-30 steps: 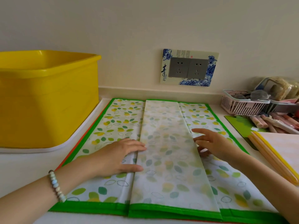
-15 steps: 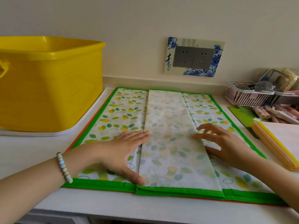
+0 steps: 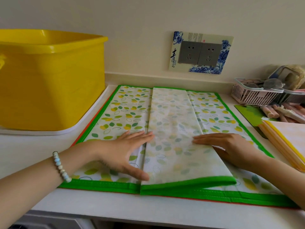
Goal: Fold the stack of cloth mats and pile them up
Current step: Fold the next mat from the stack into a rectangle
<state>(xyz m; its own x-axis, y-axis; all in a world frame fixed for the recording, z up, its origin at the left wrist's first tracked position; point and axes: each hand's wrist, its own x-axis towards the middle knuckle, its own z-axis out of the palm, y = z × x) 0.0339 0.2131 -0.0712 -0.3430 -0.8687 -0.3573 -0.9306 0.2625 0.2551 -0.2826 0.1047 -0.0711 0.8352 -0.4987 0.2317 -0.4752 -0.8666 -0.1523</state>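
— Cloth under both hands?
— Yes. The left hand [image 3: 127, 152], a bead bracelet [image 3: 61, 166] on its wrist, lies flat with fingers straight and together and the thumb spread toward the near hem. Its fingertips touch the left edge of the folded flap [image 3: 173, 129].
— And the right hand [image 3: 231, 146]?
— Flat as well, with straight fingers pointing left on the flap's right edge (the thumb is hidden).
— Where is the mat?
— The green-edged leaf mat [image 3: 118, 116] lies spread in the middle of the white counter [image 3: 132, 210]. The flap runs near to far down its centre.
— Around it?
— A yellow tub [image 3: 49, 80] stands far left and a socket plate [image 3: 200, 52] is on the cream wall. At far right is a pink basket [image 3: 254, 95], and at near right a folded yellow-edged pile [image 3: 290, 141].
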